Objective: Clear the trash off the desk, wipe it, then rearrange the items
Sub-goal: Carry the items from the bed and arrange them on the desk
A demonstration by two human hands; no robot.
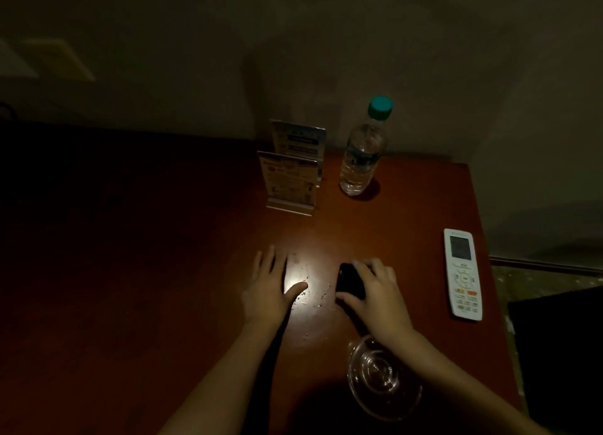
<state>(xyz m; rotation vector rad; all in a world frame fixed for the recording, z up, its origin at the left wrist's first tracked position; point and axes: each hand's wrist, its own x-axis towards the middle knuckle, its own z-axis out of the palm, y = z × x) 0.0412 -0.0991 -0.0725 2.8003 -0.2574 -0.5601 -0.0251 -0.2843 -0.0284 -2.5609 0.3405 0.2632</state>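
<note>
The room is dim, and a patch of glare lights the middle of the red-brown bench (408, 206). The left hand (270, 291) lies palm down on the wood. Its fingers (266, 261) are straight and a little spread, and the thumb reaches right into the glare. The right hand (378, 294) is just to the right. Its fingers (363, 266) curl over a small black thing (349, 279) with the thumb at the near end, gripping it where it rests on the bench (what it is cannot be told in this light). Between the two hands, crumbs (315, 296) and smears dot the lit wood.

Farther back, two clear holders stand upright, the front sign (288, 180) just ahead of the back sign (300, 139). Their print is too small to read. Right of them, near the back edge, a bottle (360, 157) stands upright, clear with a green cap. A white remote (462, 273) lies flat near the right edge with its screen end away from the person, apart from the right hand. A glass dish (381, 382) sits near the front edge, partly under the right forearm.
</note>
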